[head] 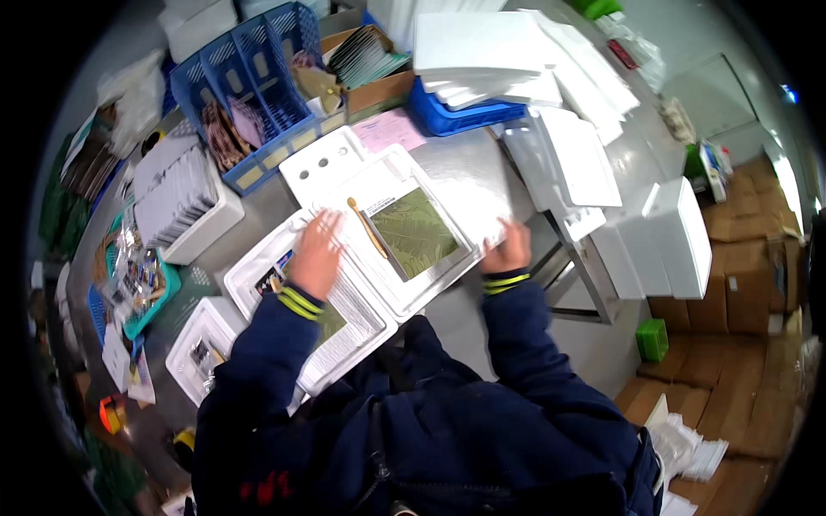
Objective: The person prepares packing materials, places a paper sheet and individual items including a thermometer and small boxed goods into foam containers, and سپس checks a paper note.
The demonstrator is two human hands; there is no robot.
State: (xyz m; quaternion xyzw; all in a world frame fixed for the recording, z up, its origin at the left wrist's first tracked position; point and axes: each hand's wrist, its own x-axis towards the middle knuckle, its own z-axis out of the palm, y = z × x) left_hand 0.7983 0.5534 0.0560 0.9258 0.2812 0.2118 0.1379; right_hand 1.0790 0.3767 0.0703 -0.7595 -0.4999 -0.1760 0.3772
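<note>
Before me lie white plastic trays side by side. The right tray (395, 298) holds a flat item with a green leaf-patterned panel (416, 232) and a gold-coloured, slim tool (368, 229) beside it. My left hand (317, 255) is over the seam between this tray and the left tray (377, 342), which holds a silvery sheet and small packets; whether it grips anything is hidden by blur. By the right tray's outer corner is my right hand (506, 247), its fingers bent and blurred; contact with the rim is unclear.
A blue divided basket (245, 71) and a cardboard box (381, 90) stand at the back. White trays (568, 158) are stacked at right, near the metal table's edge. At left are a white bin of cards (206, 226) and a teal basket (171, 290).
</note>
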